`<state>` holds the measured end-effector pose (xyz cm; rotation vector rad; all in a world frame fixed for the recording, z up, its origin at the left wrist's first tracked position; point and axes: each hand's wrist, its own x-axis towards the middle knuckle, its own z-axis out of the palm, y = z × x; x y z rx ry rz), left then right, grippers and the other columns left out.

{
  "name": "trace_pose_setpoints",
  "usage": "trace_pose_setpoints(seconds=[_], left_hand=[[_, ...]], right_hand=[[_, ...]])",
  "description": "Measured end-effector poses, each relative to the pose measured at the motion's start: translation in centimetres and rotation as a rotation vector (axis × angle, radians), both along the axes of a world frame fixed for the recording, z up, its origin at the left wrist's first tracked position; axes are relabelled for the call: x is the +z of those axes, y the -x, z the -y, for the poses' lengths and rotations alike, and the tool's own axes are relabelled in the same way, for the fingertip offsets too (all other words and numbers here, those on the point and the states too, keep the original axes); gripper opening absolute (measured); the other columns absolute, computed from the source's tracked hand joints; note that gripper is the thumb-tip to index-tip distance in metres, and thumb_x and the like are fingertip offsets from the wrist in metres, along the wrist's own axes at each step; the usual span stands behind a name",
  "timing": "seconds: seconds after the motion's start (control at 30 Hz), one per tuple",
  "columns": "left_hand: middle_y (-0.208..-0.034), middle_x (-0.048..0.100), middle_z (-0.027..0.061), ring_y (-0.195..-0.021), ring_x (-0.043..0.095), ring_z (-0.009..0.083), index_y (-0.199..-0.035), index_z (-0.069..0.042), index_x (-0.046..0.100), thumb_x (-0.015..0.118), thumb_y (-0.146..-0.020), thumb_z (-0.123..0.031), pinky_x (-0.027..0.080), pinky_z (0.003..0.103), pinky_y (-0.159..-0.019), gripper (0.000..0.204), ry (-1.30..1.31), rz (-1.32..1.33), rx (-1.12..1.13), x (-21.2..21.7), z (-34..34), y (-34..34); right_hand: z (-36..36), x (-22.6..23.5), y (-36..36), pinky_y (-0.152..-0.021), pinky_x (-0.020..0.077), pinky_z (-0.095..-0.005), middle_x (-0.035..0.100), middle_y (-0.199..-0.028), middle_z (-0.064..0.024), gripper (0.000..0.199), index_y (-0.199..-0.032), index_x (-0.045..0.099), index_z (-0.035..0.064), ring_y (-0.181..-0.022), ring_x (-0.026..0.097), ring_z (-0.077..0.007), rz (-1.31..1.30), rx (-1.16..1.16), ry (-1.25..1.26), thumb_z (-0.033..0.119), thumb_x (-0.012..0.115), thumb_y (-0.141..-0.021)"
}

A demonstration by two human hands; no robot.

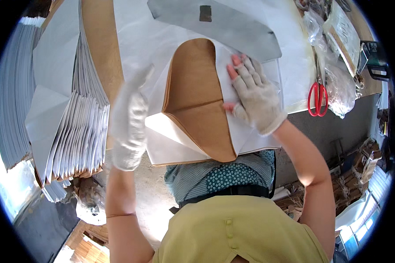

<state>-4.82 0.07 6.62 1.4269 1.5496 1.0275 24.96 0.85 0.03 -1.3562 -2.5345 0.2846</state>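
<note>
In front of me lies a white paper bag (pixel 169 142), its end spread apart into a long pointed shape that shows the brown paper inside (pixel 199 98). My right hand (pixel 256 96), in a pale knitted glove with some bare fingertips, lies flat on the white paper at the bag's right side, fingers apart. Left of the bag, my gloved left hand (pixel 131 120) is held edge-on with its fingers stretched upward and nothing visible in it; its fingertips are smeared by motion. Beyond the bag a grey flat template (pixel 232 28) with a small dark rectangle rests on the white sheet.
Stacks of folded white paper bags with brown inner edges (pixel 77 136) stand at the left. Red-handled scissors (pixel 317 98) lie at the right table edge, beside clear plastic bags (pixel 340 90). Brown scraps (pixel 364 162) are piled at the far right.
</note>
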Motion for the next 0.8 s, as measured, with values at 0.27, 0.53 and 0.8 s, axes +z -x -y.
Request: trace_pose_setpoints(seconds=[0.27,0.53,0.8], left_hand=[[-0.133,0.063,0.0196,-0.123,0.061,0.0297,-0.152,-0.01,0.053,0.04,-0.115,-0.027,0.048,0.038,-0.113,0.043,0.115,-0.246,0.026,-7.0,2.4,2.2],[-0.167,0.033,0.0269,-0.157,0.03,0.0359,-0.163,0.011,0.019,0.011,-0.109,-0.067,0.025,0.041,-0.129,0.095,0.201,0.411,-0.11,-4.9,1.2,5.0],[-0.16,0.043,0.0277,-0.151,0.039,0.0366,-0.157,0.009,0.034,0.015,-0.113,-0.058,0.04,0.038,-0.12,0.083,0.191,0.728,-0.171,-7.4,0.4,7.8]], right_hand=[[-7.2,-2.7,1.8,-0.13,0.0245,-0.0478,0.047,-0.16,-0.0209,0.073,-0.155,0.047,0.0003,-0.152,0.039,-0.0372,0.039,0.135,-0.149,0.044,0.06,-0.099],[-2.5,-0.4,7.3,-0.121,0.037,-0.0488,0.059,-0.145,-0.0126,0.043,-0.13,0.067,0.0088,-0.141,0.051,-0.0314,-0.087,0.491,-0.033,0.029,0.066,-0.091],[-0.8,-5.0,16.1,-0.11,0.0476,-0.0443,0.063,-0.134,-0.0177,0.047,-0.135,0.06,0.0081,-0.131,0.058,-0.0381,-0.425,0.051,0.719,0.038,0.061,-0.099]])
